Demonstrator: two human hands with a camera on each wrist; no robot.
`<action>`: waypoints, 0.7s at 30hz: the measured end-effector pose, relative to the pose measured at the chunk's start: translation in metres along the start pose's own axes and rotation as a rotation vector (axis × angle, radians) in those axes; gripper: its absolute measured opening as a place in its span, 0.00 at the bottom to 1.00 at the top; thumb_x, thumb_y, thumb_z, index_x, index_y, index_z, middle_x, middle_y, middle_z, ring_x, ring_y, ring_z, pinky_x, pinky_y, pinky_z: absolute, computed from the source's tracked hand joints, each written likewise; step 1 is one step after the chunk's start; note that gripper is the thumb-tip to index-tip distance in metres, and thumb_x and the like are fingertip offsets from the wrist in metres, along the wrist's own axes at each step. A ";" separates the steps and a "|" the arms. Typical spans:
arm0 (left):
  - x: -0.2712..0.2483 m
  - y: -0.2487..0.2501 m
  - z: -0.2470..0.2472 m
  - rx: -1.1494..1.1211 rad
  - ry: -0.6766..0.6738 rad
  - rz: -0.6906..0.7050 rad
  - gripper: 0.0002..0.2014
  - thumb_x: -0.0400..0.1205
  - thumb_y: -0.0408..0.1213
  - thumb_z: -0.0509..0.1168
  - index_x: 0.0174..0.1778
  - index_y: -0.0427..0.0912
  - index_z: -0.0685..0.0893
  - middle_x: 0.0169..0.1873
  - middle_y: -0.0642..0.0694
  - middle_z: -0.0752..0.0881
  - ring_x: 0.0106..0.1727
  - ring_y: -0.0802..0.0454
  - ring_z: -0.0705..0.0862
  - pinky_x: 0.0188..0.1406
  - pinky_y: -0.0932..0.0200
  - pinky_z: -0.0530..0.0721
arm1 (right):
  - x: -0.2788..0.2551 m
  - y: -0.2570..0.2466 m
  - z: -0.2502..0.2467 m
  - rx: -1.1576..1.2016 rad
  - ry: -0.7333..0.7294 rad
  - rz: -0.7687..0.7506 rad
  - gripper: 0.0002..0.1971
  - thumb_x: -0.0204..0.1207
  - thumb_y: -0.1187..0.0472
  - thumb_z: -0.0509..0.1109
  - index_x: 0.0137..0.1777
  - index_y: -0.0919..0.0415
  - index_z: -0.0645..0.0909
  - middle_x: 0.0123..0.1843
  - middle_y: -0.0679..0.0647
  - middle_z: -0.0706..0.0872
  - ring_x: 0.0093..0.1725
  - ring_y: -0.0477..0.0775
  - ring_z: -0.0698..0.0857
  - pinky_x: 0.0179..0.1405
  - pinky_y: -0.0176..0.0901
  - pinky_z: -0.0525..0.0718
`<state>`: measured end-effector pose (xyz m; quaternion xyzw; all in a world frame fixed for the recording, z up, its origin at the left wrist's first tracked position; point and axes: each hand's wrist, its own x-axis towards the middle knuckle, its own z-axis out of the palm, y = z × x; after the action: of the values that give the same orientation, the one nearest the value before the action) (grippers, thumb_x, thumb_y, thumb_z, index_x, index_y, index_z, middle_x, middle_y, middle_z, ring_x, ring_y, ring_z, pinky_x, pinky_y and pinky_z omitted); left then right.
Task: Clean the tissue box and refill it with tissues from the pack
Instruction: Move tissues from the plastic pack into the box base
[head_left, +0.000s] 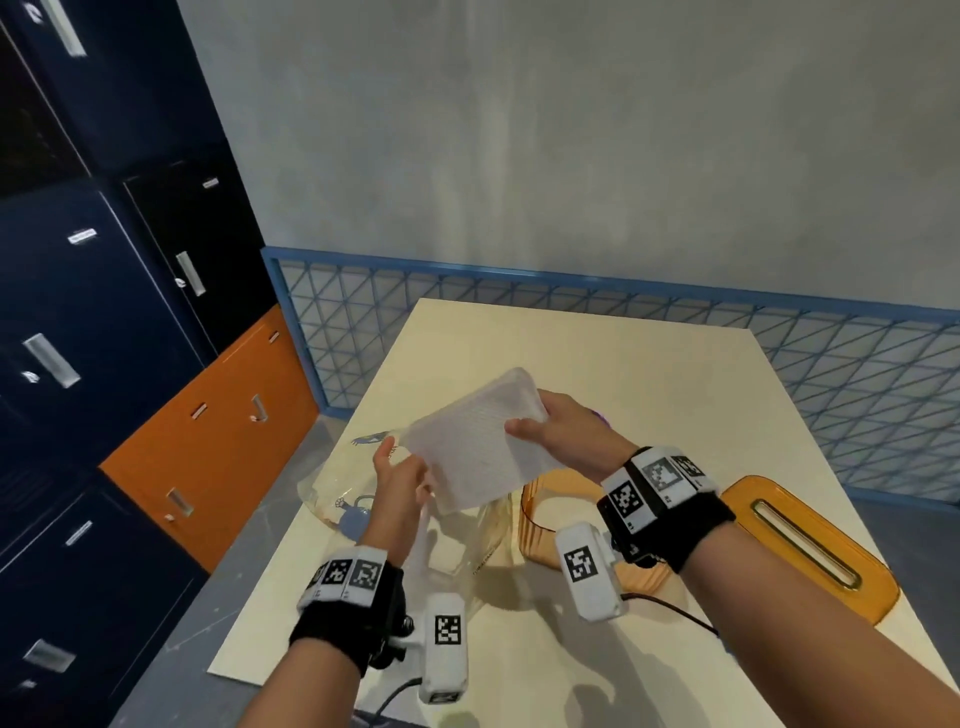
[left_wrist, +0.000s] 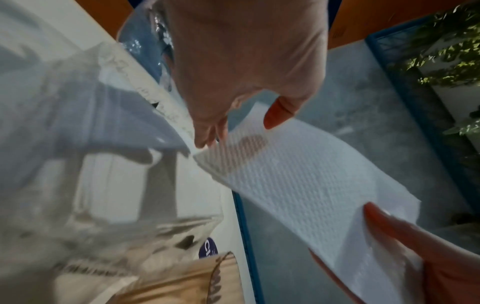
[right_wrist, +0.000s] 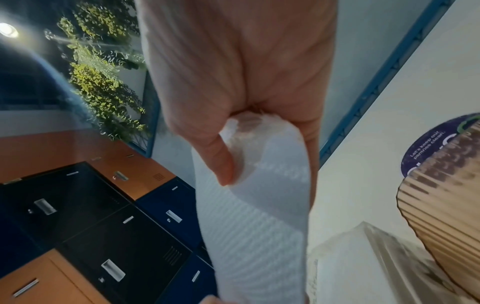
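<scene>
Aloft, tissue stack (head_left: 480, 441) gripped by right hand (head_left: 566, 434), left hand (head_left: 397, 475) seemingly pinching its corner

White ribbed tissues (head_left: 480, 449), amber tissue box (head_left: 540, 525), amber lid (head_left: 810, 545), cream table (head_left: 623, 353)

Bare cream tabletop (head_left: 597, 353) stretches open beyond the ribbed amber plastic tissue box (head_left: 540, 519) and its slotted amber lid (head_left: 810, 545) (lying just right); crumpled clear plastic wrapper (head_left: 332, 499) crowds the left edge, blue mesh railing (head_left: 857, 374) bounding 1 far side.
</scene>
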<state>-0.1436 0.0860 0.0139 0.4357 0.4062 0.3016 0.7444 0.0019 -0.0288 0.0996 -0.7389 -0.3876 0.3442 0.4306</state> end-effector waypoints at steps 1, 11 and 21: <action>0.002 0.003 -0.001 0.007 -0.019 0.008 0.25 0.81 0.28 0.55 0.74 0.49 0.64 0.49 0.44 0.79 0.51 0.48 0.77 0.48 0.54 0.77 | 0.000 0.000 0.003 0.026 -0.002 -0.010 0.17 0.81 0.62 0.64 0.69 0.63 0.75 0.62 0.58 0.83 0.61 0.58 0.82 0.63 0.51 0.79; -0.006 0.000 -0.020 0.376 0.170 0.352 0.12 0.78 0.27 0.57 0.57 0.39 0.75 0.50 0.42 0.80 0.52 0.46 0.78 0.49 0.57 0.75 | 0.015 0.044 0.036 0.145 0.043 0.012 0.14 0.70 0.67 0.76 0.52 0.53 0.80 0.49 0.48 0.85 0.50 0.49 0.84 0.53 0.45 0.83; -0.002 -0.013 -0.015 0.407 0.217 0.353 0.12 0.81 0.22 0.53 0.59 0.31 0.73 0.47 0.43 0.79 0.51 0.48 0.76 0.50 0.58 0.72 | 0.026 0.055 0.056 0.182 0.151 0.027 0.14 0.70 0.75 0.68 0.55 0.64 0.78 0.49 0.59 0.84 0.50 0.57 0.82 0.49 0.44 0.80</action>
<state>-0.1563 0.0850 -0.0016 0.6054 0.4534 0.3837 0.5297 -0.0184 -0.0032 0.0235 -0.7257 -0.3114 0.3271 0.5190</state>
